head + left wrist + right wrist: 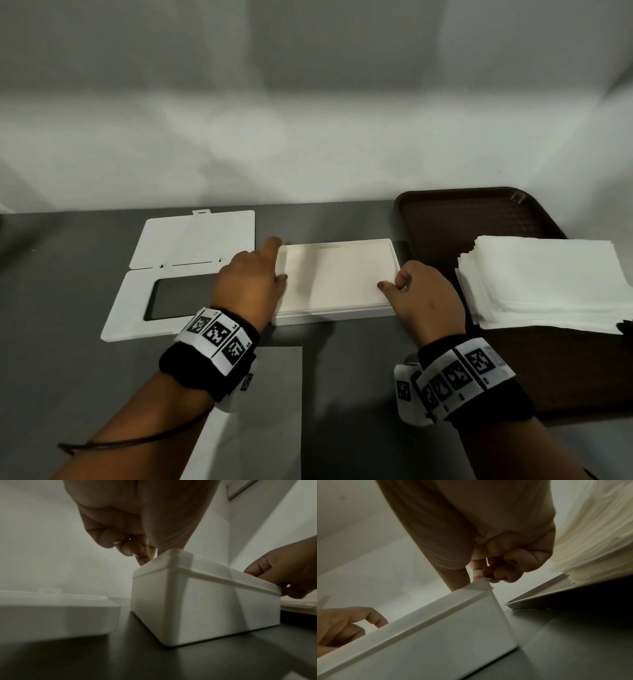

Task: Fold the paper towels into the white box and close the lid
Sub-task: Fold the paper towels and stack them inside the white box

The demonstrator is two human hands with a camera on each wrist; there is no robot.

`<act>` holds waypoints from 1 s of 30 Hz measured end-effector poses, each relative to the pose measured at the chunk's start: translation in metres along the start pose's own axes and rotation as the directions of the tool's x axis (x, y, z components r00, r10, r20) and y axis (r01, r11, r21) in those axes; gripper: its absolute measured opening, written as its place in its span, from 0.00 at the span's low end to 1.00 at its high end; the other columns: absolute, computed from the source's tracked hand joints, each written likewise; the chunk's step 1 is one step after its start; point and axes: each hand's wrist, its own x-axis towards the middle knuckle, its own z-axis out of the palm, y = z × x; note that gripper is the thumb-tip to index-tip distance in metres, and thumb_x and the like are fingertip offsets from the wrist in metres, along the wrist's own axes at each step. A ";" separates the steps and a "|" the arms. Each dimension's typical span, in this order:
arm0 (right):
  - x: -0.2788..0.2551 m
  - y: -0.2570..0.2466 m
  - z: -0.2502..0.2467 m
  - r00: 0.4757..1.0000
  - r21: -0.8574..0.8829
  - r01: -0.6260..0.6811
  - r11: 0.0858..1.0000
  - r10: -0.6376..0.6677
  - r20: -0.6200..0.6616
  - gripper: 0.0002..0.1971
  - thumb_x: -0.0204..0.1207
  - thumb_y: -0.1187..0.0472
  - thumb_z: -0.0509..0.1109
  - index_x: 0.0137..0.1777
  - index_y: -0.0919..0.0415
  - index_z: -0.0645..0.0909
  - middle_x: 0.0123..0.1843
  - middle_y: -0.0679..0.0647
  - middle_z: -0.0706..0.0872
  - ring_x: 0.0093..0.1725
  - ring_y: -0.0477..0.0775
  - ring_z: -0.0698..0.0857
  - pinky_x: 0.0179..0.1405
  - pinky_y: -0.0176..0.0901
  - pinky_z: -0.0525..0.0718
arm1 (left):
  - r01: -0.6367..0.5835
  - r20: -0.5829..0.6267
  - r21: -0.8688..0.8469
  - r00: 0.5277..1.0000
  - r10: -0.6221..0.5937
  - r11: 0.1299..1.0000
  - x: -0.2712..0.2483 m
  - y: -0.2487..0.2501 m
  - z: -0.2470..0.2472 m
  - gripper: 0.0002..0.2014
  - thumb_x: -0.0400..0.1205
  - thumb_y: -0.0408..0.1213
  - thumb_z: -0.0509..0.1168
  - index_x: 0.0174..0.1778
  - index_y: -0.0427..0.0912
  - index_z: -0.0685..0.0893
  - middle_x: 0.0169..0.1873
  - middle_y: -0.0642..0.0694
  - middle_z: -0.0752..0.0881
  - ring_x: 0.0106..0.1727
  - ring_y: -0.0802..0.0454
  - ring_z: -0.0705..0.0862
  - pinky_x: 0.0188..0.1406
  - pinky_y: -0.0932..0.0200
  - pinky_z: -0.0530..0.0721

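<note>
The open white box stands mid-table with a paper towel lying flat inside it. My left hand holds the box's left end: thumb over the rim onto the towel, index finger along the outside, other fingers curled. My right hand is at the near right corner and pinches the towel's corner between thumb and fingertip, just above the rim. The box's lid lies flat to the left with its hinged flap swung open.
A thick stack of white paper towels sits on a dark brown tray right of the box, close to my right hand. The lid lies a short gap from the box's left wall. A pale wall backs the grey table.
</note>
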 end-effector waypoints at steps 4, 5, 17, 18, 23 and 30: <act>-0.001 -0.004 -0.003 0.999 0.000 -0.039 0.999 0.039 0.000 0.14 0.74 0.50 0.73 0.40 0.55 0.71 0.41 0.51 0.78 0.37 0.50 0.76 0.33 0.43 0.71 | 0.001 0.007 0.006 1.000 -0.001 1.000 -0.001 0.001 0.001 0.24 0.75 0.36 0.65 0.69 0.48 0.72 0.43 0.46 0.87 0.48 0.40 0.81 0.40 0.48 0.82; 0.000 -0.005 -0.003 0.999 0.000 -0.042 0.999 0.042 -0.006 0.14 0.73 0.51 0.73 0.41 0.55 0.70 0.41 0.51 0.78 0.36 0.50 0.76 0.31 0.42 0.69 | 0.003 0.012 -0.003 1.000 -0.003 1.000 -0.001 0.001 0.001 0.24 0.75 0.35 0.65 0.69 0.48 0.72 0.43 0.46 0.87 0.48 0.40 0.81 0.41 0.48 0.82; -0.031 -0.017 -0.019 0.990 0.117 0.097 0.988 -0.084 -0.109 0.11 0.74 0.53 0.74 0.47 0.54 0.74 0.44 0.52 0.79 0.39 0.47 0.76 0.38 0.41 0.72 | 0.014 -0.143 -0.224 0.989 -0.047 0.974 -0.058 -0.017 -0.032 0.13 0.78 0.42 0.68 0.58 0.48 0.79 0.36 0.52 0.79 0.39 0.47 0.80 0.36 0.56 0.77; -0.039 -0.022 -0.018 0.990 0.131 0.118 0.984 -0.106 -0.095 0.11 0.75 0.53 0.73 0.48 0.54 0.74 0.44 0.50 0.78 0.39 0.46 0.76 0.38 0.41 0.72 | 0.027 -0.144 -0.231 0.988 -0.061 0.973 -0.067 -0.021 -0.033 0.13 0.78 0.42 0.68 0.57 0.48 0.79 0.35 0.53 0.78 0.38 0.49 0.79 0.36 0.57 0.76; -0.076 -0.049 0.000 0.952 0.119 0.248 0.961 -0.265 0.155 0.07 0.75 0.54 0.72 0.41 0.52 0.77 0.40 0.47 0.78 0.40 0.46 0.77 0.42 0.40 0.74 | 0.078 -0.095 -0.272 0.990 -0.108 0.959 -0.110 -0.051 -0.036 0.06 0.76 0.37 0.70 0.48 0.47 0.84 0.34 0.53 0.80 0.37 0.51 0.82 0.39 0.57 0.82; -0.102 -0.091 0.046 0.789 -0.122 0.389 0.913 -0.262 0.557 0.31 0.72 0.49 0.76 0.72 0.58 0.72 0.67 0.56 0.74 0.68 0.59 0.75 0.66 0.48 0.76 | 0.124 0.087 -0.188 0.990 -0.110 0.974 -0.160 -0.078 -0.029 0.13 0.73 0.43 0.74 0.51 0.46 0.84 0.50 0.47 0.84 0.52 0.44 0.83 0.55 0.56 0.79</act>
